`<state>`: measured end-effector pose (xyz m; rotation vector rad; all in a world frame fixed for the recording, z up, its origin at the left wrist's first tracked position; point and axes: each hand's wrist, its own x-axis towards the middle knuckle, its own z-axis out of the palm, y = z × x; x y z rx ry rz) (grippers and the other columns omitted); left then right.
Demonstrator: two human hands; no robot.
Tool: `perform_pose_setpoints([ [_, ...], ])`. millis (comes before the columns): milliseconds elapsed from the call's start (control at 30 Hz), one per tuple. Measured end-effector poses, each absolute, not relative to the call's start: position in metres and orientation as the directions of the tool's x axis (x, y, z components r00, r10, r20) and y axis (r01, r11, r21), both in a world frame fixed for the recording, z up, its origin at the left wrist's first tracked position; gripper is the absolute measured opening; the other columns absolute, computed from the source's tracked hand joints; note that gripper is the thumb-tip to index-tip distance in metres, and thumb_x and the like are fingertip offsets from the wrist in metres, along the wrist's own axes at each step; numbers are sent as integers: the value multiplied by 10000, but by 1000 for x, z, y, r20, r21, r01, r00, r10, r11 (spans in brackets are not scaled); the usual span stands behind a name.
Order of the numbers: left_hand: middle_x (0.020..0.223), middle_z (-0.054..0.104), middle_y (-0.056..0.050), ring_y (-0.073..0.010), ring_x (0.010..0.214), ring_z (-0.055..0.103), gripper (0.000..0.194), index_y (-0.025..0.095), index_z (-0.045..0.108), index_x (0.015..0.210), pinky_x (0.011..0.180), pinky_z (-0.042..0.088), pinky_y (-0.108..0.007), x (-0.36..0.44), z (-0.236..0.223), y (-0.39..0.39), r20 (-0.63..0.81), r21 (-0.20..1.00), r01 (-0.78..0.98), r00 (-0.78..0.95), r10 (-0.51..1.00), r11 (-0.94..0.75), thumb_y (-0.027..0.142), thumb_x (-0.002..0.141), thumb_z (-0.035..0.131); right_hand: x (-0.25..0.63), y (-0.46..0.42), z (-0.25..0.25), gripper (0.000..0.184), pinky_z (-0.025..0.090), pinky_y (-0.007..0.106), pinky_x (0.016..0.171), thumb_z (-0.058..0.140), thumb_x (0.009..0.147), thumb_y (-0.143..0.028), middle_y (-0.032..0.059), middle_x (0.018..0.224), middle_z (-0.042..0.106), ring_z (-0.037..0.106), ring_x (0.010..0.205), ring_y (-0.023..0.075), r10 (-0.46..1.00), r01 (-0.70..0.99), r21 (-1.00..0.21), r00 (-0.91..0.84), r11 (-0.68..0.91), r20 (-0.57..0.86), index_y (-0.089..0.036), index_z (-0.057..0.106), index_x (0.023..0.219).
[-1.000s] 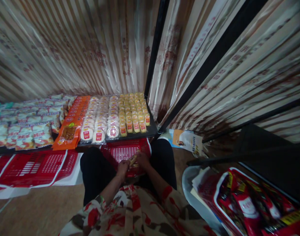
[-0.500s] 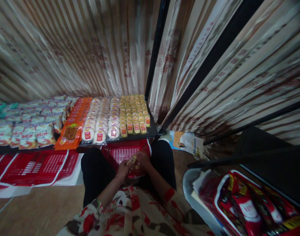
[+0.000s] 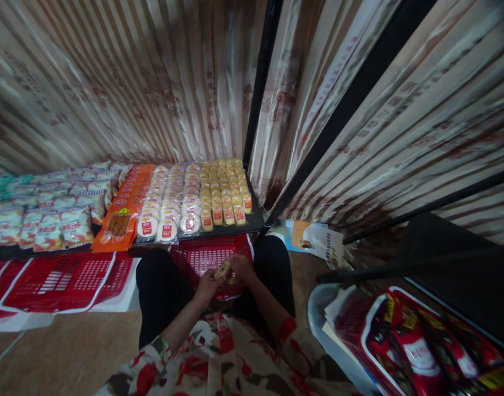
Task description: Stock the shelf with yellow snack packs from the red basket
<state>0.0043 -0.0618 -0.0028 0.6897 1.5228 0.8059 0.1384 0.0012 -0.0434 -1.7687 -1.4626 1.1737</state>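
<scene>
The left hand (image 3: 207, 289) is gripping the lower end of a small yellowish pack (image 3: 222, 269); the right hand (image 3: 241, 268) is closed at its upper end, apparently pinching it; both are holding it over a red basket (image 3: 182, 257) between the knees, whose contents the hands are partly hiding. Ahead, yellow packs (image 3: 228, 212) are standing in close rows on a black shelf (image 3: 256, 217); 3 columns of round white packs (image 3: 167, 226), orange packs (image 3: 120, 223) and pale printed bags (image 3: 76, 225) are lying leftward; these rows are looking well built up, while the 1 held pack is sitting apart from them; how much is left is impossible to tell. Below the shelf, a white-handled basket (image 3: 82, 269) is resting at left; at far right, a white-rimmed basket (image 3: 364, 335) is holding red packages (image 3: 419, 352).
</scene>
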Motion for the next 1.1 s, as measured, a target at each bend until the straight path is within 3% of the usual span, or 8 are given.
perform_pose_setpoints([
  [333,792,645,-11,-130,691,596,422,168,578,933,648,444,-220,6,0,-62,-488,862,31,-215,846,505,102,543,722,138,1,-47,172,475,216,564,491,707,-174,7,626,680,635,646,146,948,438,-846,55,-304,-312,-205,643,633],
  [567,680,602,34,-113,623,564,208,191,552,809,589,416,-200,4,-7,-63,-437,876,143,-175,882,462,187,632,662,139,3,-46,148,475,231,575,508,706,-178,17,640,679,630,628,149,948,417,-854,69,-312,-312,-197,646,656],
  [767,585,570,50,-103,521,541,212,179,543,791,502,401,-201,8,-8,-62,-531,845,-28,-154,833,533,326,683,652,138,1,-44,173,503,259,645,485,716,-176,21,704,695,642,689,161,953,394,-870,63,-296,-296,-196,657,717],
  [933,590,590,36,-92,485,571,57,167,520,799,499,423,-194,11,2,-61,-667,738,-225,-99,738,636,222,805,534,140,-1,-36,218,514,299,726,463,728,-171,49,773,707,655,740,178,955,367,-883,71,-292,-286,-182,669,800],
  [1100,716,647,-27,-95,497,609,122,133,540,855,506,450,-196,12,16,-59,-749,617,-396,-31,662,680,164,874,424,139,-4,-30,268,520,310,776,445,736,-172,86,883,708,665,810,184,963,312,-912,65,-268,-261,-155,648,910],
])
